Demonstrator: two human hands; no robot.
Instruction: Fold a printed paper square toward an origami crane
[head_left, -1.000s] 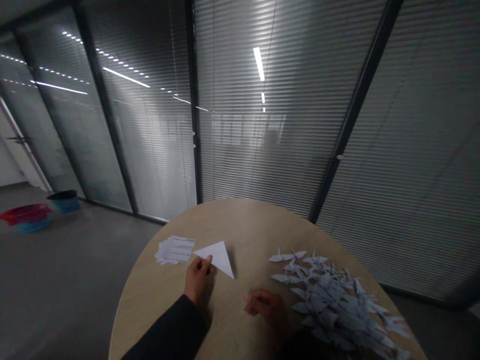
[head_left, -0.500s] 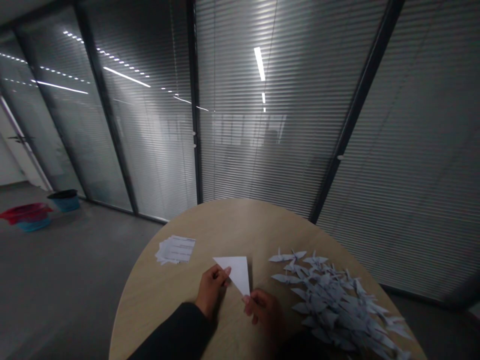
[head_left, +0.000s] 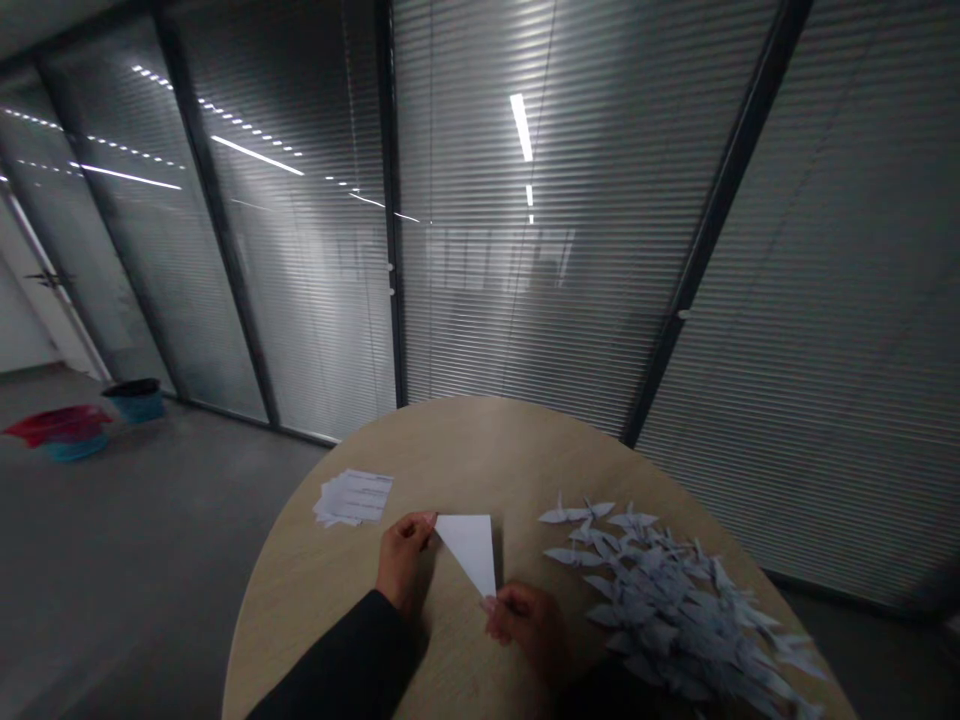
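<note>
Paper triangle [head_left: 474,545]: corners pinched by left hand [head_left: 406,557] and right hand [head_left: 523,615]. Paper stack [head_left: 354,497] left of paper triangle; paper cranes [head_left: 675,600] right.

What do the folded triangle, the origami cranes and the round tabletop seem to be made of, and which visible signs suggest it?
Folded triangle: matte white paper, judging by its thin, straight edges.
Origami cranes: probably paper too, matte and pale, with sharp folded points.
Round tabletop: light wood or wood-look laminate, smooth with a faint sheen; its pale tan colour leaves either possible.

Both hands [head_left: 406,552] [head_left: 525,617] in pinching poses
</note>
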